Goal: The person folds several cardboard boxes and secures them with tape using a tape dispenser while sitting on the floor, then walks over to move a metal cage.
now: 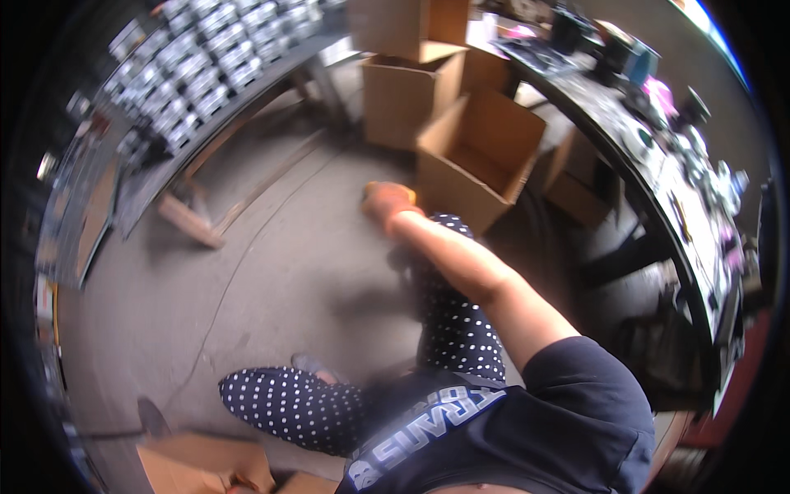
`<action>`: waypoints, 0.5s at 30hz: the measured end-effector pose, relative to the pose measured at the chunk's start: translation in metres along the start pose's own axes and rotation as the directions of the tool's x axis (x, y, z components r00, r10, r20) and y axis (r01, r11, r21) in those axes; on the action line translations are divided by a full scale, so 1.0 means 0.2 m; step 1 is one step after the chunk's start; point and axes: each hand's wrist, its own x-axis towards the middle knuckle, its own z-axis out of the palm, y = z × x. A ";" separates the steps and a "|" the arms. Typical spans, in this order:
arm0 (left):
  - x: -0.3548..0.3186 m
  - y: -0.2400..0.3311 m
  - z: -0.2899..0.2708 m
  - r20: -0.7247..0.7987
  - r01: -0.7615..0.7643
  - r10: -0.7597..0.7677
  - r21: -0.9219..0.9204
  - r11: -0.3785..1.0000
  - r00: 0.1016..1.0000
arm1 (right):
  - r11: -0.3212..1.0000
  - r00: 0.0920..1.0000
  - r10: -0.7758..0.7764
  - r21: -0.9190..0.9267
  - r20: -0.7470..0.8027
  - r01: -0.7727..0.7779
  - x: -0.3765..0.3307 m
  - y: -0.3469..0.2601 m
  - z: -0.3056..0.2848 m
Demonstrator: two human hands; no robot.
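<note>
My right hand (388, 204), in an orange and yellow work glove, reaches out at the end of my bare forearm over my bent knee. It is smeared by motion, so I cannot make out its fingers or anything in them. Nearest to it is an open brown cardboard box (469, 193) just to its right, and the hand looks apart from the box wall. My left hand does not show. At the lower left an open cardboard box (202, 457) stands close to my leg, with small reddish-brown things inside that are too blurred to name.
More cardboard boxes (403, 103) are stacked beyond. On the left, a bench (247, 103) bears rows of shiny metal parts (197, 62). A cluttered worktable (638, 177) curves along the right. A thin cable (234, 272) runs across the grey floor (288, 296).
</note>
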 end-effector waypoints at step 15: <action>-0.44 0.56 1.15 0.302 -0.433 0.361 0.222 0.873 0.882 | 0.963 0.984 0.066 0.270 -0.165 -0.019 -0.11 0.37 -0.24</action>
